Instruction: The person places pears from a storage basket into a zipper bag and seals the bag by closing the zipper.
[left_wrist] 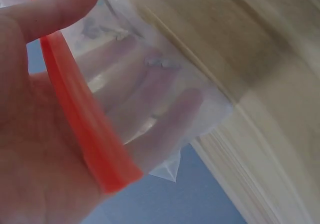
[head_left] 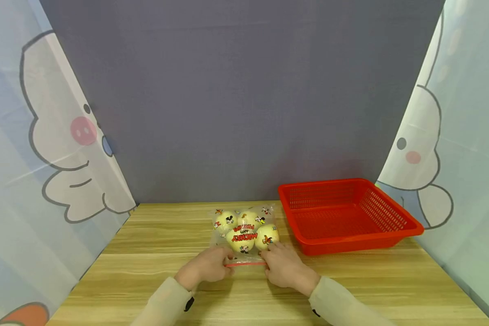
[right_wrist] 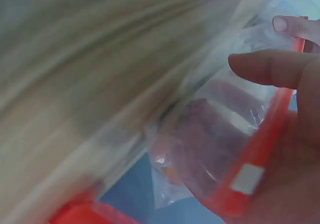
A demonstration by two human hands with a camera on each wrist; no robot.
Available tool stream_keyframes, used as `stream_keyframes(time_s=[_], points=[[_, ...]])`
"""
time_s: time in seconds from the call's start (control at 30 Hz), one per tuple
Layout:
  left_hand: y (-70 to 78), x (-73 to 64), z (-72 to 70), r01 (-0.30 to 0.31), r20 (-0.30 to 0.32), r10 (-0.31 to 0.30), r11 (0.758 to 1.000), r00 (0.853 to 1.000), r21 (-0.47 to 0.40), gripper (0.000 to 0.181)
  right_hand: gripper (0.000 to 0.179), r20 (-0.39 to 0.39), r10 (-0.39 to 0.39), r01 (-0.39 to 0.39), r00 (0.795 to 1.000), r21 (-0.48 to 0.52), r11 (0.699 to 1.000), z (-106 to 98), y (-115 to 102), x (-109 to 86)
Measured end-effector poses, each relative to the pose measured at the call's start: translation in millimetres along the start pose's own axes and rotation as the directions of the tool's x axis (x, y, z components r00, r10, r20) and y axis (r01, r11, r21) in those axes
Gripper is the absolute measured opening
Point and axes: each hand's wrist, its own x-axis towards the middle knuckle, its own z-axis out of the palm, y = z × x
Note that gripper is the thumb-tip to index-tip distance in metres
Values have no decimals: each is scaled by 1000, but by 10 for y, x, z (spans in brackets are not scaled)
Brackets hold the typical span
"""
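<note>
A clear zip bag (head_left: 248, 258) lies on the table, printed with cartoon figures and upside-down red lettering. Inside it are several pale yellow balls (head_left: 240, 242). Its red zip strip (left_wrist: 82, 114) runs along the edge nearest me. My left hand (head_left: 213, 265) grips the left end of that edge; through the plastic its fingers show on the far side, with the thumb on the near side. At the other end my right hand (head_left: 285, 267) holds the same edge in a like way, thumb over the red strip. Most of its fingers are hidden or blurred behind the bag.
A red plastic basket (head_left: 350, 242) with slotted walls stands at the right of the wooden table (head_left: 159, 244). Behind the table hangs a grey cloth (head_left: 244, 99). Printed curtains (head_left: 12, 136) close off both sides.
</note>
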Motion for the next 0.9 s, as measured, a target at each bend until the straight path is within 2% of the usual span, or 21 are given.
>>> stream_keyframes(time_s=[0.1, 0.27, 0.5, 0.63, 0.73, 0.9], points=[[21, 45, 14, 19, 5, -19, 1000, 1000, -3, 28, 28, 30, 20, -21, 999, 37, 999, 33, 27, 18], [37, 117, 42, 17, -6, -16, 998, 1000, 64, 22, 21, 43, 19, -22, 999, 63, 998, 75, 78, 52], [70, 244, 49, 32, -54, -25, 989, 998, 143, 18, 12, 47, -3, -2, 999, 97, 995, 42, 182, 152], [51, 285, 74, 50, -60, -41, 986, 997, 161, 20, 4, 68, 5, -17, 998, 186, 982, -9, 223, 167], [57, 244, 55, 65, -41, -60, 989, 997, 132, 24, 8, 93, 12, -36, 996, 264, 964, -76, 227, 136], [153, 103, -108, 110, 57, -113, 993, 992, 50, 51, 26, 160, -2, -48, 987, 311, 949, -264, 207, 28]])
